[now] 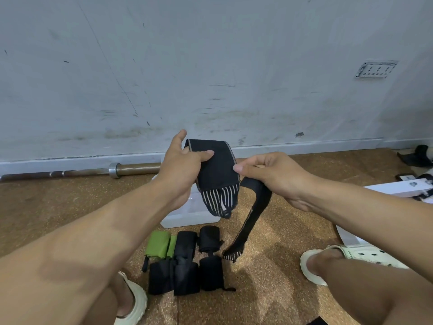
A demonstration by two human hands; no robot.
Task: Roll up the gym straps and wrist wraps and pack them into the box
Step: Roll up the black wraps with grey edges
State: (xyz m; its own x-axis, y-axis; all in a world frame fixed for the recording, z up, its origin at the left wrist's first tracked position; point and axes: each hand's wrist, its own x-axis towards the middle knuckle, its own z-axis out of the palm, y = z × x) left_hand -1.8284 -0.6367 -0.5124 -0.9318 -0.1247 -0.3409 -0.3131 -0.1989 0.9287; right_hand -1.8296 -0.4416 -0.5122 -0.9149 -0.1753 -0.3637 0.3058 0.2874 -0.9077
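A black wrist wrap (216,171) with white stripes at its ends is held up in front of me, above the floor. My left hand (181,164) grips its folded upper part, thumb raised. My right hand (273,173) pinches the wrap's right edge, and the long tail (251,216) hangs down from it to the floor. Under my hands a white plastic box (187,215) stands on the floor, partly hidden. In front of it lie several rolled wraps: a green one (159,247) and black ones (185,266).
A barbell (93,171) lies along the wall's base at the left. A white flat board (398,188) and dark items (418,156) sit at the right. My feet in white clogs (351,256) frame the rolled wraps on the brown cork floor.
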